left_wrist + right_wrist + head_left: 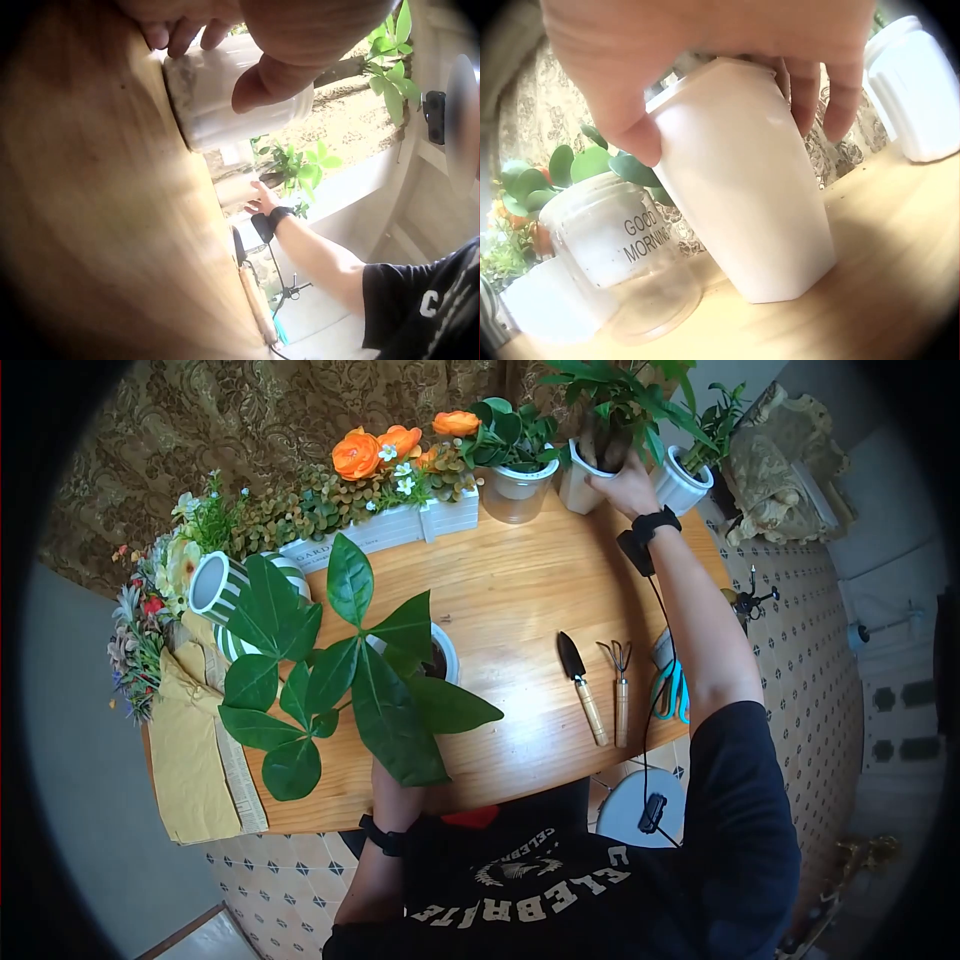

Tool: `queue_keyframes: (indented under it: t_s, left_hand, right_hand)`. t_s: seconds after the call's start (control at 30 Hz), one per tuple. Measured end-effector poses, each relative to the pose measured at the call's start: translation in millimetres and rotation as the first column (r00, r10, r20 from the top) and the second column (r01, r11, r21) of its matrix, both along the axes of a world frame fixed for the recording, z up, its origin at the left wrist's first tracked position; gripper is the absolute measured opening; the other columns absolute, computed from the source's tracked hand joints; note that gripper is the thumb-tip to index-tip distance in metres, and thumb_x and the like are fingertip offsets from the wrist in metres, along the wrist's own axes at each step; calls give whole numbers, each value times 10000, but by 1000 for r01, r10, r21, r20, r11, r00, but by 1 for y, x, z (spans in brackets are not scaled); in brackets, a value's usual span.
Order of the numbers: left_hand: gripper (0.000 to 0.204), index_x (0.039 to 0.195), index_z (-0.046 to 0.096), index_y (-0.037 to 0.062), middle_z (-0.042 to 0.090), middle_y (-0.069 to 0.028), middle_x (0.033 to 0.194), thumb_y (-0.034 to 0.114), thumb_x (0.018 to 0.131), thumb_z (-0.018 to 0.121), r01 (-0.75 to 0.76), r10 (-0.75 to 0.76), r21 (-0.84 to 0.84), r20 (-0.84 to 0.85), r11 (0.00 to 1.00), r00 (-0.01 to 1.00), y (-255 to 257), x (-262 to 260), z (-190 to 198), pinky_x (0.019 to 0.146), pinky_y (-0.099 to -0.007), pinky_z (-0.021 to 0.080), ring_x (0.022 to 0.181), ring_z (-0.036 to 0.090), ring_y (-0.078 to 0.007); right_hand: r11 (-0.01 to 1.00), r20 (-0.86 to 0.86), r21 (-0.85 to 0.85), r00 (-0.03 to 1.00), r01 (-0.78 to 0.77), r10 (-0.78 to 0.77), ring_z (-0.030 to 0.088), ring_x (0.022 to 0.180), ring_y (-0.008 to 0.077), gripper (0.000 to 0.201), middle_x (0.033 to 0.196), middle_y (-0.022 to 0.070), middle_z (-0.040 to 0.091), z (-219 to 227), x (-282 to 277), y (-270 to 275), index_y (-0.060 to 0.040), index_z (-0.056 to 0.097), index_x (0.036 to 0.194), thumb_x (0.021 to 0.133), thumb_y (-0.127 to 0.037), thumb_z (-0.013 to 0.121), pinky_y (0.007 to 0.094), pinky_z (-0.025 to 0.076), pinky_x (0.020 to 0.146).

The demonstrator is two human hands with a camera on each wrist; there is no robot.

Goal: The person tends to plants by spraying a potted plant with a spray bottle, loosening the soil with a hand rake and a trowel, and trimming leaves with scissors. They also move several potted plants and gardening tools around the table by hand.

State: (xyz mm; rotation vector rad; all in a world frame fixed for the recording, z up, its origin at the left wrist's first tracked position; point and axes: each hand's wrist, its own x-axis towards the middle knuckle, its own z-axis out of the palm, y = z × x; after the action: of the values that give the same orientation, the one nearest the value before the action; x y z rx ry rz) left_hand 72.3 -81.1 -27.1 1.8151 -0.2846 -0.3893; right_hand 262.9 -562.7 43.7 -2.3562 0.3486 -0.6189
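Observation:
My left hand (315, 37) holds a white plant pot (217, 97) at the near left of the table, thumb on one side and fingers on the other. In the head view, large green leaves (350, 670) hide most of that hand and pot. At the far right, my right hand (628, 488) grips a faceted white pot (742, 180) near its rim, thumb on one side and fingers over the other. A thick-stemmed leafy plant (605, 435) grows in it. The pot's base is right at the tabletop in the right wrist view.
A clear "GOOD MORNING" pot (630, 232) and a ribbed white pot (683, 482) flank it. Along the back stands a white flower planter (380, 530). A trowel (578, 680), hand rake (621, 690) and teal-handled tool (668, 695) lie right, striped pots (220, 588) left.

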Motion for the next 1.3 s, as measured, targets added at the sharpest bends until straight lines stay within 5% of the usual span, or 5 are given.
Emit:
queue_keyframes:
  t_s: [0.2, 0.3, 0.67, 0.87, 1.3]
  left_hand:
    - [769, 1402, 193, -24, 285, -184, 1430, -112, 725, 546, -60, 62, -63, 31, 996, 998, -9, -1, 12, 1135, -374, 134, 1366, 236, -272]
    - [654, 1330, 318, -15, 484, -189, 1244, 13, 755, 627, -117, 118, -14, 166, 993, 979, -12, -2, 13, 981, -371, 385, 1165, 492, -281]
    - [702, 1378, 268, -4, 351, -195, 1402, 35, 773, 623, -108, 137, -134, 234, 985, 962, -6, 2, -12, 1082, -413, 277, 1325, 330, -289]
    - [659, 1365, 263, 1, 344, -196, 1403, 43, 809, 614, -90, 116, -117, 236, 989, 965, -3, 5, -17, 1105, -420, 222, 1357, 284, -276]
    - [791, 1398, 181, -42, 305, -305, 1391, 96, 794, 672, -86, 92, -165, 29, 983, 995, 22, 29, 5, 1081, -388, 289, 1327, 314, -348]
  right_hand:
    - [996, -67, -65, 995, 64, -69, 538, 1125, 328, 795, 1203, 236, 548, 8, -2, -2, 52, 406, 1238, 609, -285, 757, 333, 412, 985]
    - [995, -81, -84, 994, 62, -68, 506, 1157, 355, 864, 1232, 246, 527, 6, -5, -5, 78, 382, 1271, 608, -317, 770, 337, 399, 999]
    - [955, 11, -276, 994, 112, -113, 551, 1088, 380, 810, 1101, 296, 574, 45, -109, 14, 105, 352, 1296, 699, -300, 721, 384, 430, 938]
    - [979, 44, 203, 999, 4, -13, 630, 762, 214, 534, 899, 132, 641, 34, -141, 83, 65, 503, 1177, 792, -272, 657, 306, 496, 684]
    - [382, 71, 915, 985, -126, 156, 569, 720, 108, 316, 905, 63, 615, -46, -167, 269, -23, 583, 1043, 883, -295, 581, 241, 446, 587]
